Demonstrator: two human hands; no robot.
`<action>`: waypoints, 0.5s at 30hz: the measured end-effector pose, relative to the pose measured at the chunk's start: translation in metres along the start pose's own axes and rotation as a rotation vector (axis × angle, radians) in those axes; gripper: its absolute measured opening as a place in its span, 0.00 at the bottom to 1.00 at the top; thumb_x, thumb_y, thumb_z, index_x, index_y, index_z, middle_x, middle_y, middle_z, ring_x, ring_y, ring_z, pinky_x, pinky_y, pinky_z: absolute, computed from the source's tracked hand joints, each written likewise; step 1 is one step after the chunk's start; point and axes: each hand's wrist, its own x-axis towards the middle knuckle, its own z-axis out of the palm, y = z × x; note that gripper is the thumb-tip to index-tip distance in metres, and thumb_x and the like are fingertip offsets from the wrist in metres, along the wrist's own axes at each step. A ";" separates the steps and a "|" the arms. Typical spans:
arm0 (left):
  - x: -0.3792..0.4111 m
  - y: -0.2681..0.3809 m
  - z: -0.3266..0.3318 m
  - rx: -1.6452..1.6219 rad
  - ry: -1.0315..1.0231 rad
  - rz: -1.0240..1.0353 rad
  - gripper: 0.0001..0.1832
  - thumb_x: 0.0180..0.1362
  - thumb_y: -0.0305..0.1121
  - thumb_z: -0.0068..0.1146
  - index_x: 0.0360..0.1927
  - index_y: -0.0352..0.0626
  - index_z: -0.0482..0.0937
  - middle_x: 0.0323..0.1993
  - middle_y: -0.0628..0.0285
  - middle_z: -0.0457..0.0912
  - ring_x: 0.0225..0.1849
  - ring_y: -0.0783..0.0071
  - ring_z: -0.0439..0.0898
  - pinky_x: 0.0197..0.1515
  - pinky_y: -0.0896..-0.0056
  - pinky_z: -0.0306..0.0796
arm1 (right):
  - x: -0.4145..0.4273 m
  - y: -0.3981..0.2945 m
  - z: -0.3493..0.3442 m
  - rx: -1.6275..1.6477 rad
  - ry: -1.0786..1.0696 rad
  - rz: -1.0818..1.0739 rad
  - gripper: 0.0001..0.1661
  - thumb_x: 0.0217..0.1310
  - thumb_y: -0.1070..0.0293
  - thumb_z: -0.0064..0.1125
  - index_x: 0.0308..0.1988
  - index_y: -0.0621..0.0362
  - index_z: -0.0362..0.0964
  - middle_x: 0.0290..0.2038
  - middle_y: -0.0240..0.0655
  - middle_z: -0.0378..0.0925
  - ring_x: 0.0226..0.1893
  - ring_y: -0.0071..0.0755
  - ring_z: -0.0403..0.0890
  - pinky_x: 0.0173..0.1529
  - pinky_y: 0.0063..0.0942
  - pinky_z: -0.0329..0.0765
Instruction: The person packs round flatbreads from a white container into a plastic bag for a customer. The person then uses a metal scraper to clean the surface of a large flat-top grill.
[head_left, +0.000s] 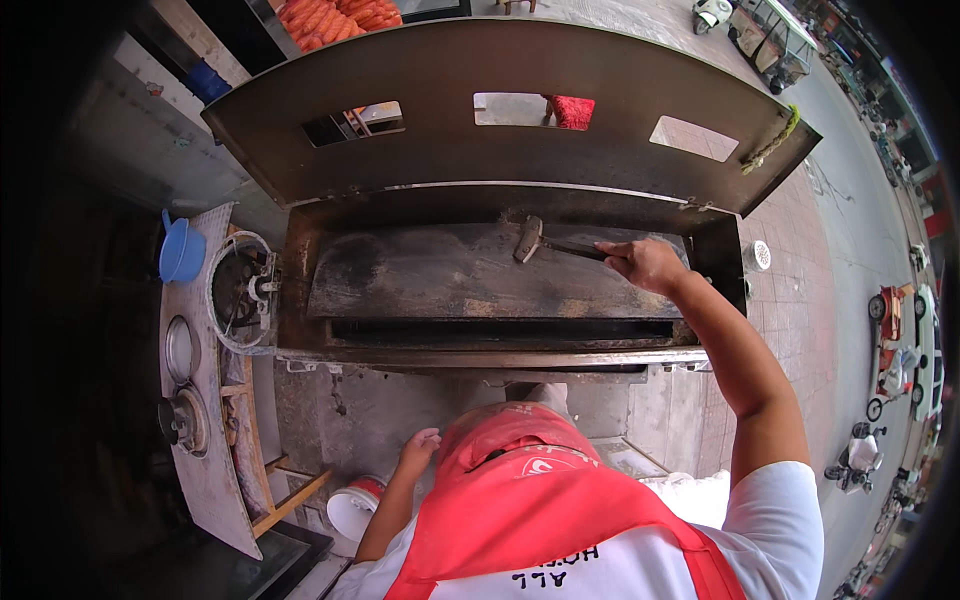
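Observation:
My right hand (648, 264) grips the handle of a hammer-like tool (529, 240) over the right half of a dark, sooty metal plate (420, 274). The tool's worn block head lies on or just above the plate; which of the two I cannot tell. The plate sits inside a long metal oven box (480, 360), and a dark slot runs along its near side. Behind it the box's lid (450, 67) stands raised, with several rectangular openings. My left hand (420, 450) hangs beside the red apron (517, 480), fingers slightly bent, holding nothing.
A round metal wheel housing (241, 292) adjoins the box's left end. Farther left, a work board (217, 480) bears a blue plastic scoop (182, 250) and round metal pans. A white bucket (349, 514) stands low at left. A frayed green rope (772, 142) hangs on the lid's right side.

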 end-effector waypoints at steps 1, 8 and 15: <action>0.005 -0.003 -0.002 -0.018 -0.024 0.063 0.15 0.49 0.28 0.42 0.41 0.35 0.68 0.32 0.58 0.75 0.34 0.76 0.72 0.35 0.81 0.65 | -0.008 0.002 -0.007 0.006 -0.024 0.051 0.17 0.50 0.55 0.45 0.42 0.41 0.68 0.25 0.39 0.73 0.27 0.43 0.73 0.32 0.31 0.70; -0.020 0.032 -0.009 -0.133 0.014 0.132 0.13 0.51 0.28 0.43 0.41 0.34 0.68 0.34 0.57 0.74 0.35 0.75 0.73 0.40 0.79 0.66 | 0.006 -0.030 -0.007 -0.043 -0.090 -0.011 0.17 0.51 0.58 0.44 0.44 0.43 0.66 0.25 0.40 0.74 0.27 0.42 0.74 0.32 0.33 0.71; -0.029 0.166 0.007 -0.125 -0.260 0.527 0.16 0.55 0.33 0.40 0.44 0.33 0.64 0.39 0.55 0.71 0.40 0.72 0.71 0.44 0.75 0.63 | 0.092 -0.170 0.079 0.315 -0.047 0.003 0.22 0.56 0.62 0.37 0.52 0.50 0.53 0.22 0.41 0.70 0.21 0.34 0.71 0.25 0.27 0.68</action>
